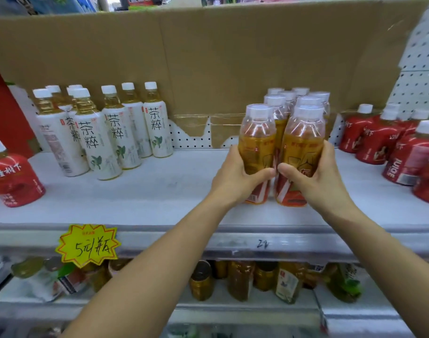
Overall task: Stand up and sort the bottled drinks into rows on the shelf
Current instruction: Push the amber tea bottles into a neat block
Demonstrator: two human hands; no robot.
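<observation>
The left hand (235,178) grips one amber bottle (257,152), the right hand (316,176) another (301,157), both upright, touching, on the shelf (159,191) fronting two rows. White bottles (98,132) stand left, red bottles (391,142) right.

The rear orange bottles (308,100) stood mostly hidden behind the front pair (257,140); the red bottles (413,152) ran off the right edge; lower-shelf bottles (240,279) were blurred.

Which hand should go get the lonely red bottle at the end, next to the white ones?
Probably the left hand. The lone red bottle stands at the left end of the shelf, on that hand's side. The right hand would have to cross over. Both grip orange bottles now.
</observation>
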